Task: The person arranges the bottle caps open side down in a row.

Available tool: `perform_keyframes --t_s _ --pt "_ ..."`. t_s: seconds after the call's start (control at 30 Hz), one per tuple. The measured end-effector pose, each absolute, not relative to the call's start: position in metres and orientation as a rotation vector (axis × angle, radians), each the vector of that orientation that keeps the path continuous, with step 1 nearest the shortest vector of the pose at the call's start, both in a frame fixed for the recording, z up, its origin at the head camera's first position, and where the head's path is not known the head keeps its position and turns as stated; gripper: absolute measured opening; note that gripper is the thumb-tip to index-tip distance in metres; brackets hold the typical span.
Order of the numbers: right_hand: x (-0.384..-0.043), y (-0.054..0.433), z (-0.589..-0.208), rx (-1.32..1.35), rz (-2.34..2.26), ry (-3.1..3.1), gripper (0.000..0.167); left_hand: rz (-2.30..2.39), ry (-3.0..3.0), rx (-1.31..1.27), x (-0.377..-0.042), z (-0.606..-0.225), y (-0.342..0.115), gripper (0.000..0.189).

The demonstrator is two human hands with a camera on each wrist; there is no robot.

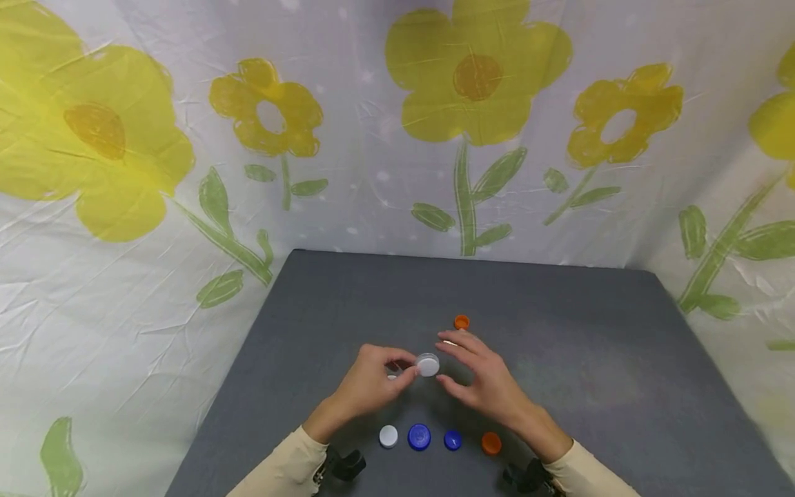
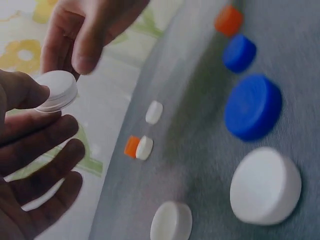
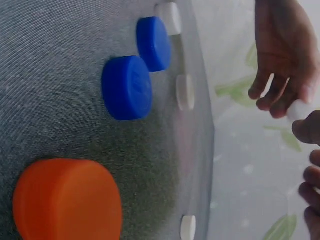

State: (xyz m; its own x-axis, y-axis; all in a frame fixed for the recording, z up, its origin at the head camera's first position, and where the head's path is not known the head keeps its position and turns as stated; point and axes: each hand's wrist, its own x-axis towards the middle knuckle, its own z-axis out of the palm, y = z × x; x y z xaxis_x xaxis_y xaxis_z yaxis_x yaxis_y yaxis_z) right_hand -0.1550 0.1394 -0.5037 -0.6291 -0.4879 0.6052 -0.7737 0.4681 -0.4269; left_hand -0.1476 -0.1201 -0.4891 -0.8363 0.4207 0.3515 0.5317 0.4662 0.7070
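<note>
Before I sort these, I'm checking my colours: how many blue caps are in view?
2: a large blue cap beside the nearest white cap, and a small blue cap between it and the nearest orange cap. The left hand or right hand could hide others.

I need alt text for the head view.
A left hand pinches a round white piece over a grey table, the right hand nearby. Nearer the viewer, a white cap, two blue caps and an orange cap form a row.

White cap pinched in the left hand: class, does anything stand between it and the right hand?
Nothing visible does. In the head view, the right hand faces the white cap unobstructed; the left hand pinches the opposite side.
</note>
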Motion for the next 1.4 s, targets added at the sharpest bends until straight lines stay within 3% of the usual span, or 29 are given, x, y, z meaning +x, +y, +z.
perform_keyframes --t_s 0.17,0.4,0.57,0.73,1.4 --pt "-0.155 0.137 -0.505 1.199 0.908 -2.188 0.071 -1.562 -2.709 -0.664 -0.147 -0.489 -0.123 0.011" --pt "-0.156 0.133 -0.506 1.21 0.86 -2.136 0.046 -1.624 -2.756 -0.641 -0.146 -0.484 -0.123 0.018" --pt "-0.154 0.132 -0.503 1.102 0.86 -2.265 0.054 -1.282 -2.652 -0.829 -0.148 -0.485 -0.122 0.029" --pt "-0.155 0.131 -0.502 1.058 0.895 -2.303 0.05 -0.898 -2.486 -0.998 -0.15 -0.489 -0.123 0.044" --pt "-0.156 0.112 -0.509 1.035 0.725 -2.525 0.039 -0.332 -2.589 -1.004 -0.155 -0.503 -0.125 0.033"
